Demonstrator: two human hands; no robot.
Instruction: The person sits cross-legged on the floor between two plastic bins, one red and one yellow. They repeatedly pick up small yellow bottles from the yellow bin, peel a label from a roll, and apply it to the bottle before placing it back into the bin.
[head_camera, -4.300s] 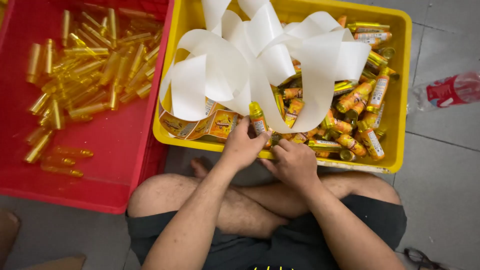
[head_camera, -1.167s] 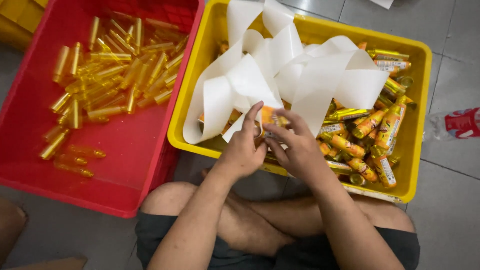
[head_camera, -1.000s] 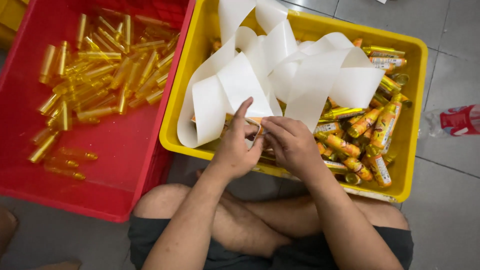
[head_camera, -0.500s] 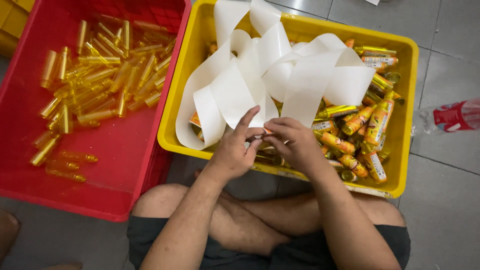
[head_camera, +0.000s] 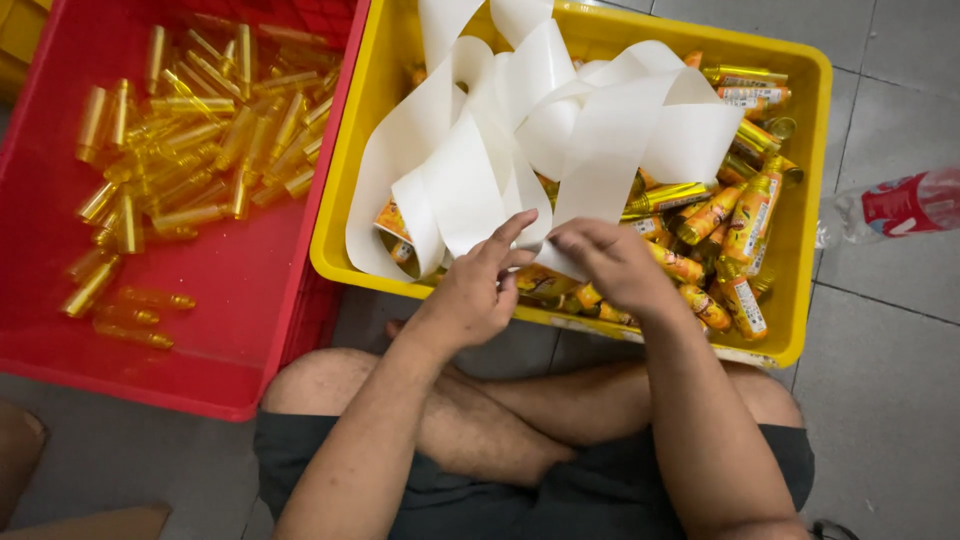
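Over the yellow crate (head_camera: 800, 200), white backing strip (head_camera: 600, 150) is pinched by left hand (head_camera: 470, 290) and right hand (head_camera: 615, 265); labelled bottles (head_camera: 715, 210) inside, many bare gold bottles (head_camera: 190, 140) left beside it.

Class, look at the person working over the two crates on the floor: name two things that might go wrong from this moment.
1. The loose white paper strip piled in the yellow crate may tangle or tear near the left hand and right hand.
2. The strip hides many labelled bottles, so some might be missed or knocked about.
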